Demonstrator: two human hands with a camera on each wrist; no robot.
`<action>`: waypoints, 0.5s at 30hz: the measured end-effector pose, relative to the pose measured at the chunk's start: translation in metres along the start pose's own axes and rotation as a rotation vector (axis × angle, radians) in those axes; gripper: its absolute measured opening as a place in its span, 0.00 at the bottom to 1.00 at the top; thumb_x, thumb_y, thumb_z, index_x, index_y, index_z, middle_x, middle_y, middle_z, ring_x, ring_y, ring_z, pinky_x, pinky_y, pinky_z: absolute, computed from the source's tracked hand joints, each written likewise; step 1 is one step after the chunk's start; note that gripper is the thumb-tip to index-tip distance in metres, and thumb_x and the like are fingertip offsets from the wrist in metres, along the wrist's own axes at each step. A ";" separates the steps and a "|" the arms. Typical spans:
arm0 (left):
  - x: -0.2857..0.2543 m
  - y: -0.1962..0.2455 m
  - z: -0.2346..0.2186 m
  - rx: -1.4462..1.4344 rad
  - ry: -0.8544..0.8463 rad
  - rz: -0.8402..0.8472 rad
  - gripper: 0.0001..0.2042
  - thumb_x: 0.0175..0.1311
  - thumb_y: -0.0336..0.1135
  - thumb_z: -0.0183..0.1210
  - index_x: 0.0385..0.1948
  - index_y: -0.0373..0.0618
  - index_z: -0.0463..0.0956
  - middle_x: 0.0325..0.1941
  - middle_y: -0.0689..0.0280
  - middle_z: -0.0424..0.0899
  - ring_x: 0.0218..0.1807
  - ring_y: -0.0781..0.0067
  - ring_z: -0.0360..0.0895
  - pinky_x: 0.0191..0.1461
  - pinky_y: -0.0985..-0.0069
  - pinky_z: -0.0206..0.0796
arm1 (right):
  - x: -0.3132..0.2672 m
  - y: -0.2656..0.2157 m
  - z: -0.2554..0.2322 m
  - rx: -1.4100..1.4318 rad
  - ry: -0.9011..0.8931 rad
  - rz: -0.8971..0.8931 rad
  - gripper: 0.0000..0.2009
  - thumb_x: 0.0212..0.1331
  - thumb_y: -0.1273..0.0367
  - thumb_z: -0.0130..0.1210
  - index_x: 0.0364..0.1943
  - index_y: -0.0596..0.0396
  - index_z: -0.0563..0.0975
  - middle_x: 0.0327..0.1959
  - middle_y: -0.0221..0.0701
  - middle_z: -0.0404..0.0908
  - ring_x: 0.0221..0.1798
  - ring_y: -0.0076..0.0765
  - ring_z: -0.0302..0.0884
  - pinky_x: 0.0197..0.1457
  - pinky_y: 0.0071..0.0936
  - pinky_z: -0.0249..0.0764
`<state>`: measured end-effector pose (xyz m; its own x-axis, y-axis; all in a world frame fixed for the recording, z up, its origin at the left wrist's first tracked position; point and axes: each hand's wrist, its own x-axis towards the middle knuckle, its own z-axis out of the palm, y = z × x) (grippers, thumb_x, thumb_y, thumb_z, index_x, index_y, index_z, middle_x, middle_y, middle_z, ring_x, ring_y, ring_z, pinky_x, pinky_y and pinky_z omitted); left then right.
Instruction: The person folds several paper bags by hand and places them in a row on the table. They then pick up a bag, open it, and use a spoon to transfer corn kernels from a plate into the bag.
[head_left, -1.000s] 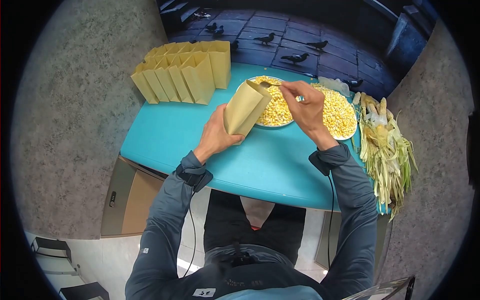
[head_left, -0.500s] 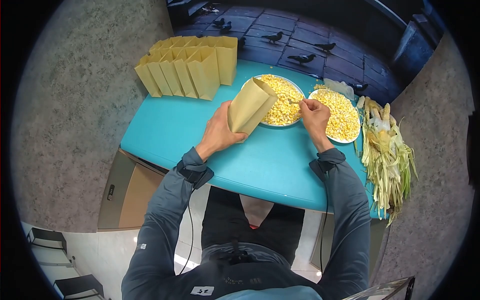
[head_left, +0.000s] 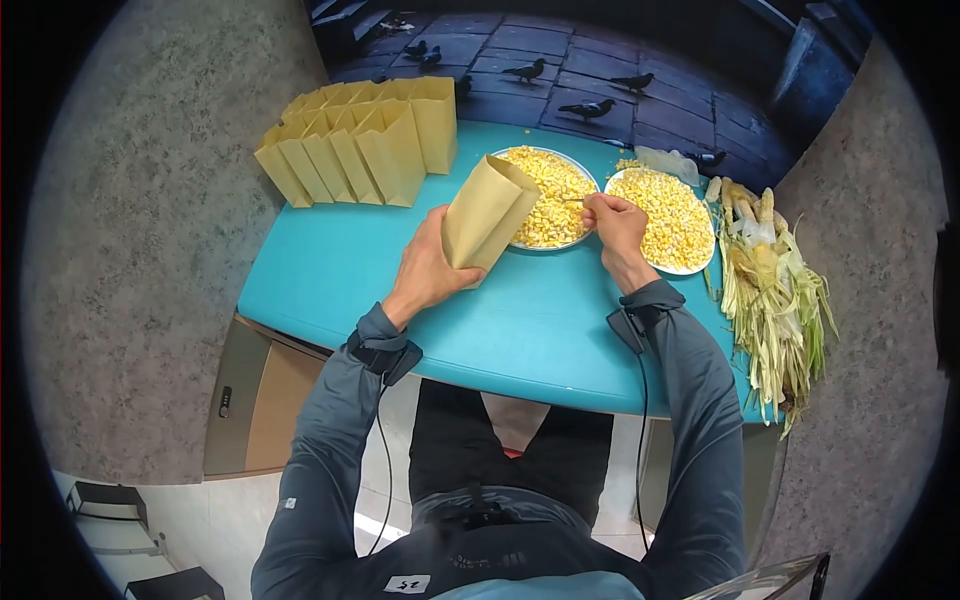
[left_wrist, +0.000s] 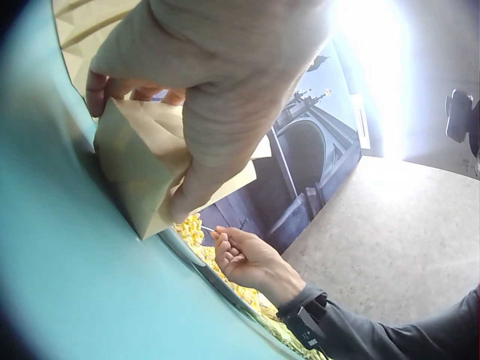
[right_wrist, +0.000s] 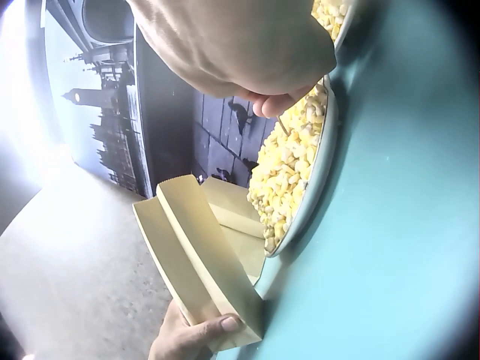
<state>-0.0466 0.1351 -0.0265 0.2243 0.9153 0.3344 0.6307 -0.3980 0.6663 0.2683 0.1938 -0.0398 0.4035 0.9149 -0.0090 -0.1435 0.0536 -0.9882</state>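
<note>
My left hand (head_left: 428, 268) grips a tan paper bag (head_left: 487, 215) low on its sides, tilting its open mouth toward the heaped corn kernels (head_left: 548, 178). These fill a round plate (head_left: 548, 247) just right of the bag. With thumb and fingertips my right hand (head_left: 622, 232) pinches the thin handle of a spoon (right_wrist: 283, 126); its bowl is hidden among the kernels. In the right wrist view the held bag (right_wrist: 202, 255) stands beside the plate, a thumb across its lower part. What lies inside the bag is hidden.
Several open paper bags (head_left: 390, 155) stand upright in rows at the table's back left. A second plate (head_left: 690, 271) of kernels is right of the first. Corn husks and cobs (head_left: 770, 280) hang over the right edge; a clear plastic bag (head_left: 668, 165) lies behind that plate.
My right hand has moved from the bag's mouth, where the spoon was, down and right to the kernels on the near plate. The left hand keeps the bag tilted in much the same place.
</note>
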 end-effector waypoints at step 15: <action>0.004 0.004 0.000 0.003 -0.036 -0.062 0.51 0.44 0.39 0.85 0.74 0.41 0.63 0.68 0.47 0.80 0.69 0.44 0.79 0.73 0.55 0.74 | 0.006 -0.040 0.000 0.098 -0.009 -0.037 0.05 0.63 0.77 0.68 0.40 0.67 0.88 0.34 0.33 0.90 0.33 0.25 0.86 0.38 0.22 0.85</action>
<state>-0.0429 0.1372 -0.0226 0.2109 0.9399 0.2686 0.6464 -0.3402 0.6830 0.2761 0.1970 -0.0003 0.4021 0.9151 0.0290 -0.2165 0.1258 -0.9681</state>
